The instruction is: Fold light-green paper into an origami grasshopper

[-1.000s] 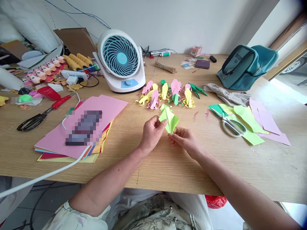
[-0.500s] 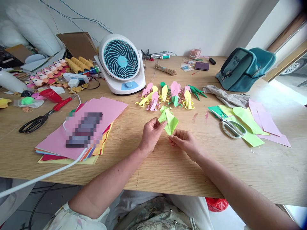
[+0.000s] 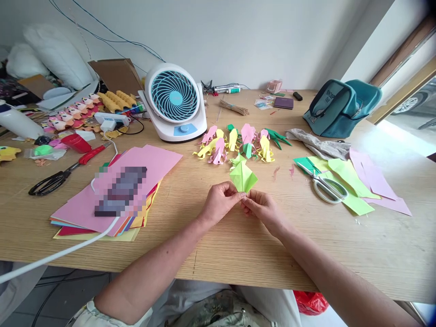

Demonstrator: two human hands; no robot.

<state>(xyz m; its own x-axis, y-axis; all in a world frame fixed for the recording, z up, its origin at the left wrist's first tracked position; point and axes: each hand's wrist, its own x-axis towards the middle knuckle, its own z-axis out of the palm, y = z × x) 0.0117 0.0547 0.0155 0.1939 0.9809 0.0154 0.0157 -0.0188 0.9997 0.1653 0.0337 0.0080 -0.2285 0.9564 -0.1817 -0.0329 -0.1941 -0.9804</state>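
Left hand [image 3: 221, 202] and right hand [image 3: 260, 206] pinch near corner of folded lime paper [image 3: 243, 177]. Paper figures [image 3: 247, 141] beyond; scissors [image 3: 329, 188] right; pink sheets [image 3: 131, 184] left; fan [image 3: 175, 100] far left.

Bright, diffuse daylight enters from the opening [image 3: 408, 113] at right, leaving pale glare on the far right of the table [image 3: 391, 147] and a soft shadow beneath the fan [image 3: 175, 97], with focus mostly sharp, mosaic blocks obscuring the dark device [image 3: 121, 190], and wide-angle stretching toward the edges.

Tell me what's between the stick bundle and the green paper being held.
The head view shows pink, yellow and green paper figures between the stick bundle and the held paper.
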